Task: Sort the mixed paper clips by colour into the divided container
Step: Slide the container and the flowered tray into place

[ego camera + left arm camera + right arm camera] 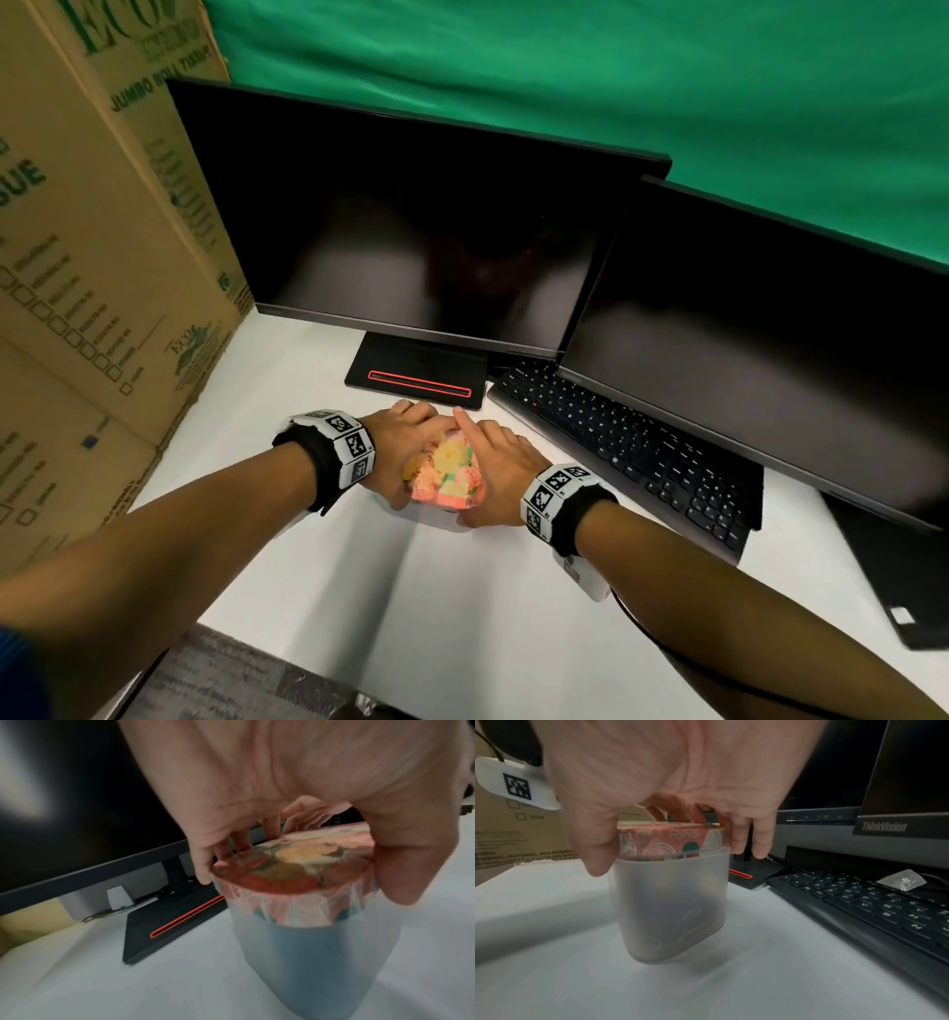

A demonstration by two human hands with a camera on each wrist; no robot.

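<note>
Both hands hold a small container with a frosted, see-through body (670, 906) and a lid (448, 470) printed in pink, orange, yellow and teal. It is over the white desk (411, 591), just in front of the monitor base. My left hand (405, 452) grips the lid's rim from the left, thumb (401, 878) on the near side and fingers (205, 870) on the far side. My right hand (495, 462) grips the rim from the right. Dim dark shapes show through the wall. No paper clips can be made out. The wrist views are motion-blurred.
Two dark monitors (411, 231) (770, 349) stand behind, the left one on a black base with a red stripe (418, 383). A black keyboard (631, 452) lies to the right, a large cardboard box (92, 257) to the left. The desk's front edge (308, 652) is near my body.
</note>
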